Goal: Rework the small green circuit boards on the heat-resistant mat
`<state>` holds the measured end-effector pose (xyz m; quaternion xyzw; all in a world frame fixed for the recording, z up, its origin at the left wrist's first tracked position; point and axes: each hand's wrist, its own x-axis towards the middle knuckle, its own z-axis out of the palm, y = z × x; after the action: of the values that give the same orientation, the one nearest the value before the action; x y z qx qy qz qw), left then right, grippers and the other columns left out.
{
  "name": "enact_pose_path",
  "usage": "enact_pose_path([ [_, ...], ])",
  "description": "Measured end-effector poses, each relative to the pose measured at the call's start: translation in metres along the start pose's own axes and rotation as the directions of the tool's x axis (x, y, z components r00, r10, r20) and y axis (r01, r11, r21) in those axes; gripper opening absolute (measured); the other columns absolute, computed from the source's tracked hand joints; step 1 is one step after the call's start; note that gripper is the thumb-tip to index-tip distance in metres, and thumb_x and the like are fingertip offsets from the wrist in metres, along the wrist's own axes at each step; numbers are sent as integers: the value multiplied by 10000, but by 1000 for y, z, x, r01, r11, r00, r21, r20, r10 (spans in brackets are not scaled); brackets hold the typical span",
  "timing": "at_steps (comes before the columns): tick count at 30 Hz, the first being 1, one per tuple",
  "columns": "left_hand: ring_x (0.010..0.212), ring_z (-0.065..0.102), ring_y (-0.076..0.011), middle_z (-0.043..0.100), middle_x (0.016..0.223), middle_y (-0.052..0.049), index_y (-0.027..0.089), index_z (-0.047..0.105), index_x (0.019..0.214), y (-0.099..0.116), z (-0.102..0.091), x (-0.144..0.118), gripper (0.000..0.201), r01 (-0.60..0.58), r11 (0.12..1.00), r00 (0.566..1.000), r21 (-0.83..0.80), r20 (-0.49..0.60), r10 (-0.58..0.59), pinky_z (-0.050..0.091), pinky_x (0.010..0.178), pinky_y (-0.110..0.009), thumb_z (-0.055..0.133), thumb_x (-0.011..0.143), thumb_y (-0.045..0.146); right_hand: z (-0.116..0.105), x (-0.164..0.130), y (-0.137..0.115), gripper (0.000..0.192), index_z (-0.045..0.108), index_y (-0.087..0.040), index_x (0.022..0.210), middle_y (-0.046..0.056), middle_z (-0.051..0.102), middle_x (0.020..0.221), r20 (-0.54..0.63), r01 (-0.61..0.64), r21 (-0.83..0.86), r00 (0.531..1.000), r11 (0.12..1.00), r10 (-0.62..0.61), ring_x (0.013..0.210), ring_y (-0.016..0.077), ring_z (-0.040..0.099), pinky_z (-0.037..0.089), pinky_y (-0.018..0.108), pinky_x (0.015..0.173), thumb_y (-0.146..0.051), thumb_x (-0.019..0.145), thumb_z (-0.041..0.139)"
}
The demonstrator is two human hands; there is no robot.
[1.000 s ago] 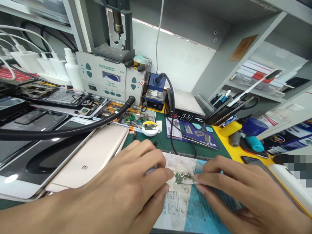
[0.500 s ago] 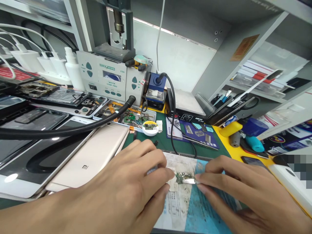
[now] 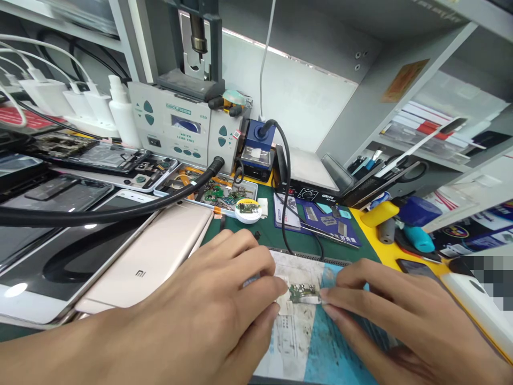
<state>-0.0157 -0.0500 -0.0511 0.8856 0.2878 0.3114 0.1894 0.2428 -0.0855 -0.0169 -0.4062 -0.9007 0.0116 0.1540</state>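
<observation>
A small green circuit board (image 3: 301,292) lies on a stained white and blue work pad (image 3: 304,342) at the front of the bench. My left hand (image 3: 208,315) pinches its left end with thumb and forefinger. From the right, my right hand (image 3: 385,315) pinches the other end, where a thin shiny metal piece shows at the fingertips. Both hands rest low over the pad, close together.
A gold phone (image 3: 148,262) lies face down left of my hands, with more phones (image 3: 48,235) and a thick black hose (image 3: 120,211) beyond. A grey rework station (image 3: 180,131), blue stand (image 3: 258,147), parts tray (image 3: 208,192), white round tin (image 3: 247,209) and tools (image 3: 401,224) fill the back.
The hands stay pinched on the small board; the right fingers shifted slightly and the view drifted a little. Nothing else moved.
</observation>
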Motion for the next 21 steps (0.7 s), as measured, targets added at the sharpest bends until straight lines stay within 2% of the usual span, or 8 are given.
enact_pose_path([
  [7,845,470,-212,582,860,-36,169,648,799,-1,-1,0,243,-36,999,999,6,-7,36,426,755,-409,475,970,152,1,-1,-2,127,676,-215,1054,35,614,951,0,16,-19,1000,1000,-16,716,132,611,465,271,605,-156,970,603],
  [21,867,486,-211,594,873,-30,173,653,820,-1,-1,-1,234,-29,1000,999,1,-19,29,437,786,-417,476,971,155,1,1,-2,114,679,-215,1034,46,622,943,-15,33,-18,999,999,-34,707,142,606,454,276,591,-154,966,611],
])
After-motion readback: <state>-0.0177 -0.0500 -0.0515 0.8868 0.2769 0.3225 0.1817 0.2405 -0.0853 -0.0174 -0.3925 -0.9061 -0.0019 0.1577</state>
